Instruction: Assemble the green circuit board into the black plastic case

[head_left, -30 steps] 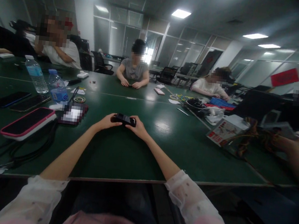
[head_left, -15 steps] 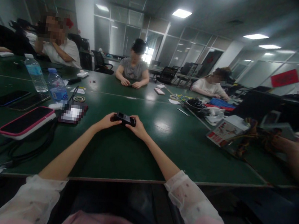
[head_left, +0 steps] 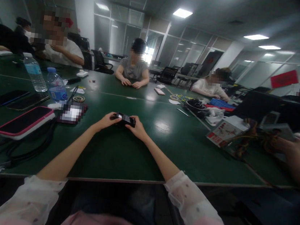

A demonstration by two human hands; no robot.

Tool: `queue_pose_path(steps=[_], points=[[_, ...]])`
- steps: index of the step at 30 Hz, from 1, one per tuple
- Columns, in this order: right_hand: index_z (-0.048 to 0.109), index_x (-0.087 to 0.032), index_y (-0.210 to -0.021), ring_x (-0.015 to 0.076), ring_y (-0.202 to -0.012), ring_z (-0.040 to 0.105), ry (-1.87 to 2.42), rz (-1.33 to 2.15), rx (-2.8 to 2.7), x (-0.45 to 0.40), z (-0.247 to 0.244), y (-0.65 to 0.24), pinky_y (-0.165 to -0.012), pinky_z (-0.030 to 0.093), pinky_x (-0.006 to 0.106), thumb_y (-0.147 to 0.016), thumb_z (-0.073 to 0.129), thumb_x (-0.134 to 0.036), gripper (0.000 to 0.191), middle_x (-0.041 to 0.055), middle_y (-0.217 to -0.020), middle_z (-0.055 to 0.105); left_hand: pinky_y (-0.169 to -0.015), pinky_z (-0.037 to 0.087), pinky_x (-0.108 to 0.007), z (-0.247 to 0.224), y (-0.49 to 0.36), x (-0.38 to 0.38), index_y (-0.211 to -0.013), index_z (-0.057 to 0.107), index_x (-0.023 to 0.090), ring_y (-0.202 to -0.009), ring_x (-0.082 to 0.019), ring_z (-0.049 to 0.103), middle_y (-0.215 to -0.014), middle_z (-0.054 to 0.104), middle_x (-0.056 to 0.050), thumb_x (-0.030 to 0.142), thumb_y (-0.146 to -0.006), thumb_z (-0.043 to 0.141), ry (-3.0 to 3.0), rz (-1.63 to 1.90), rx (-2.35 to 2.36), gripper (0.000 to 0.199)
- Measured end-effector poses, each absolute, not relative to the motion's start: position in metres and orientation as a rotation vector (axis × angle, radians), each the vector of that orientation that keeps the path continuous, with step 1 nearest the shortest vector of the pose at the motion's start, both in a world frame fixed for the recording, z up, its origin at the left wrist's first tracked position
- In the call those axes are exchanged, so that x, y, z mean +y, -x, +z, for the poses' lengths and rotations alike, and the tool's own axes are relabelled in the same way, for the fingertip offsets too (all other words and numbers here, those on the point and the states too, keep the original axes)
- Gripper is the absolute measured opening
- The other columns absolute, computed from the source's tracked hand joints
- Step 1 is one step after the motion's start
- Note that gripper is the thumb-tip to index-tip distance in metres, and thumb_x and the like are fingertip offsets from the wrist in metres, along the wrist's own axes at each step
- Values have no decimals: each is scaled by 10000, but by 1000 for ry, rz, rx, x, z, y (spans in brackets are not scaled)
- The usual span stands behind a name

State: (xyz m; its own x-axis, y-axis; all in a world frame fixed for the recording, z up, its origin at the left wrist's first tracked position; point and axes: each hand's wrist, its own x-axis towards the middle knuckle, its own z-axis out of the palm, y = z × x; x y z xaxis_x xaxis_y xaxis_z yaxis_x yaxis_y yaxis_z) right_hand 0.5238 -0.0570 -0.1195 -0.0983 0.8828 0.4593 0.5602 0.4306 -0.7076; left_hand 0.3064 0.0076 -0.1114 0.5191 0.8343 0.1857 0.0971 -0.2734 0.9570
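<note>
Between my two hands is a small black rectangular device [head_left: 125, 118] with a lighter, screen-like patch on its upper face. Its exact kind is too small to make out. My left hand [head_left: 108, 120] grips the left end, thumb along the near side. At the other end my right hand [head_left: 138, 128] is closed round it in the same way. The device is held low over the green table [head_left: 122, 160], and I cannot tell whether it touches the top. Fingers hide both of its ends.
Left of my arms lie a pink-edged phone on a white block [head_left: 25, 122], black cables [head_left: 28, 152], two dark phones and two water bottles [head_left: 57, 84]. To the right stands a metal box with wires [head_left: 225, 131], near another person's hand [head_left: 290, 146]. Other people sit round the table.
My hands and the black device stay almost in place, the device tilting slightly. The person at the far left has shifted posture. The view has moved a little.
</note>
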Motion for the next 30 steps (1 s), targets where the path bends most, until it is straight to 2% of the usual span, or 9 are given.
queue_pose_path(steps=[7, 30], points=[[456, -196, -1124, 217, -955, 589, 1256, 434, -1763, -57, -120, -522, -866, 465, 391, -739, 679, -329, 465, 78, -1053, 587, -984, 437, -472, -121, -303, 17, -1168, 536, 152, -1069, -266, 616, -1164, 638, -123, 358, -601, 833, -1711, 887, 729, 672], [452, -182, -1102, 221, -967, 594, 1267, 440, -1752, -59, -115, -521, -868, 477, 403, -747, 691, -309, 446, 92, -1062, 587, -973, 434, -482, -129, -300, 24, -1187, 579, 152, -1031, -262, 628, -1125, 662, -112, 299, -580, 839, -1814, 924, 705, 677]])
